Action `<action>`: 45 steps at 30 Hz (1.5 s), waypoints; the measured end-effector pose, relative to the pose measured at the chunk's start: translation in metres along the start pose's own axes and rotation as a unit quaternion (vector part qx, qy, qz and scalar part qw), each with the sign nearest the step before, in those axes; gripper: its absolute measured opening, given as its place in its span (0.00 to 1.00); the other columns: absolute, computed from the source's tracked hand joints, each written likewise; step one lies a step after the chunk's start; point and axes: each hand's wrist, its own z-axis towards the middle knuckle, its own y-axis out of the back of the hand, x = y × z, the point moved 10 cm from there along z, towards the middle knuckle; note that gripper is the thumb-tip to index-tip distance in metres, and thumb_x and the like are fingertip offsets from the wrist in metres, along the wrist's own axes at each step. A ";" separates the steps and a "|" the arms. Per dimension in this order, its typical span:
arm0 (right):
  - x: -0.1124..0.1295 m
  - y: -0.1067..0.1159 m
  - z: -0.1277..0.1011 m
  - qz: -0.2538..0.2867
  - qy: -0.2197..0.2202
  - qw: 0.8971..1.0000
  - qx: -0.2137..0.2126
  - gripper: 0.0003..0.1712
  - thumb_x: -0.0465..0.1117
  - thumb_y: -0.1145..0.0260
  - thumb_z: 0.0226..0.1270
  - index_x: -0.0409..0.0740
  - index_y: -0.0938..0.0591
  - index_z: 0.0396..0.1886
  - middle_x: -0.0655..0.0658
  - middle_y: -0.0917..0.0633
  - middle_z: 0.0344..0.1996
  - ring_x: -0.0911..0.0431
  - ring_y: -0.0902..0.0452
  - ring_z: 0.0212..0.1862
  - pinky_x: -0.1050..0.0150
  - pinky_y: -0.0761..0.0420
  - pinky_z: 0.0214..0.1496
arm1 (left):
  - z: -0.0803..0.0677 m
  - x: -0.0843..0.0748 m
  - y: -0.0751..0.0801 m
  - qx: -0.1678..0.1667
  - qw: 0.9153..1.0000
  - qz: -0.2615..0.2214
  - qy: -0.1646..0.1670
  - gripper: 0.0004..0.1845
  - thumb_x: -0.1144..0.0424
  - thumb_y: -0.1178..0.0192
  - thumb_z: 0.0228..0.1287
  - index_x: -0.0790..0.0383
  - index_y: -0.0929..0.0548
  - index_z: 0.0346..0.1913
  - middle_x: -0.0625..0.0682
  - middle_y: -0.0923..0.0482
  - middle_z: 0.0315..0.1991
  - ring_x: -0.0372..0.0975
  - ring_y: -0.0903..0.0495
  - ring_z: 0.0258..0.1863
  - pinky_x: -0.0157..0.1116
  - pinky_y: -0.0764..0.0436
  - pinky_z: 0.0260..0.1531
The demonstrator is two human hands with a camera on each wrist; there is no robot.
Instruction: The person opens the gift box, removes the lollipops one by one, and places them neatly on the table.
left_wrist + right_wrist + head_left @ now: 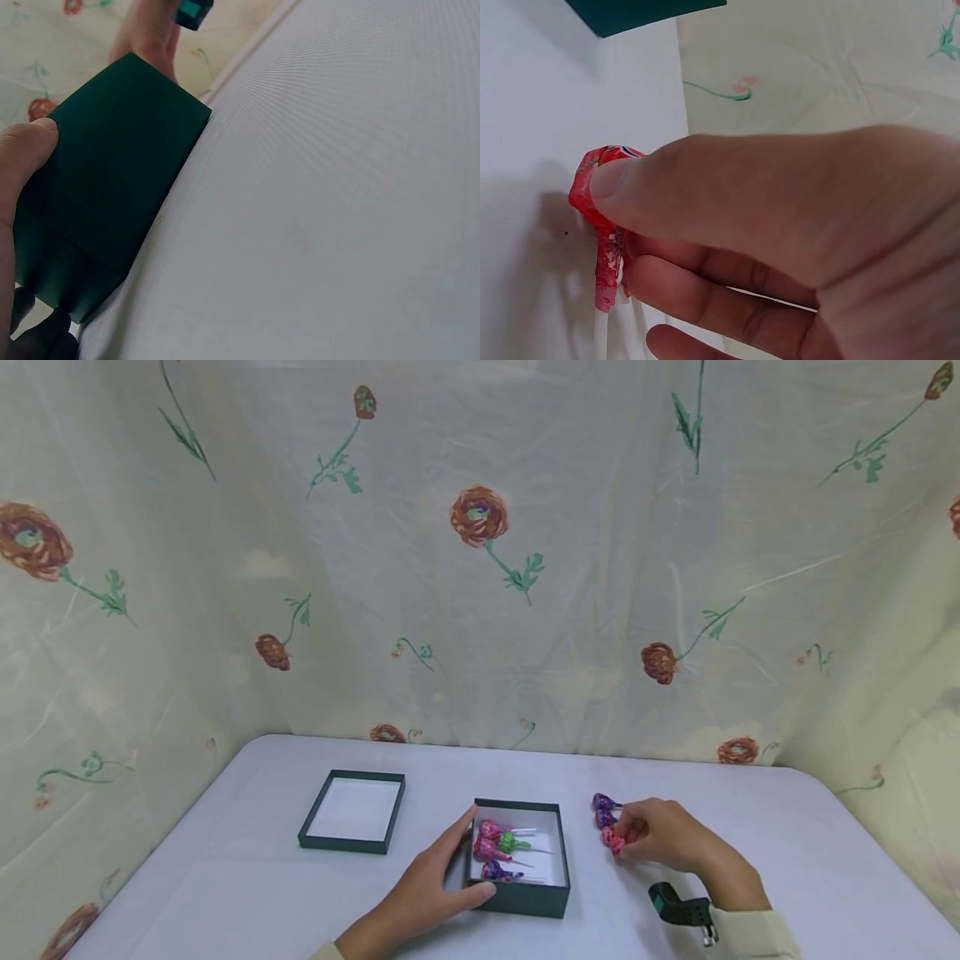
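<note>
Red lollipop [606,238], tilt unclear, right of open dark green box [525,900].

Box [528,902]: on our table [247,827], left hand [431,885] round its near-left corner
Inside: we've got four lollipops [486,849]
Lid [352,808]: left of the box, further back
Loose lollipops [603,819]: right of the box, right hand [667,835] at the near end

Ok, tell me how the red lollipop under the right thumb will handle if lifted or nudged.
The red lollipop is probably light, given its small head and thin stick. That straight stick suggests it should stay stiff rather than flop. On the table, the rounded head could roll or pivot if nudged.
</note>
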 end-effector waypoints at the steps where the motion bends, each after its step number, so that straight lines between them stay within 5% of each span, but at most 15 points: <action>1: -0.001 -0.001 0.000 0.001 -0.002 1.000 0.001 0.09 0.34 0.24 0.51 0.45 0.18 0.30 0.49 0.22 0.24 0.55 0.30 0.30 0.61 0.25 0.34 | 0.000 0.000 0.000 0.000 1.000 0.000 0.000 0.48 0.35 0.37 0.55 0.30 0.53 0.75 0.47 0.46 0.75 0.49 0.45 0.72 0.62 0.42 0.65; 45: 0.000 -0.004 0.001 -0.006 -0.020 1.000 0.000 0.09 0.30 0.27 0.51 0.45 0.18 0.29 0.49 0.23 0.24 0.55 0.30 0.31 0.61 0.27 0.32 | -0.001 -0.002 0.001 -0.002 1.000 0.004 -0.009 0.49 0.34 0.38 0.54 0.32 0.53 0.75 0.48 0.46 0.75 0.50 0.44 0.72 0.61 0.42 0.65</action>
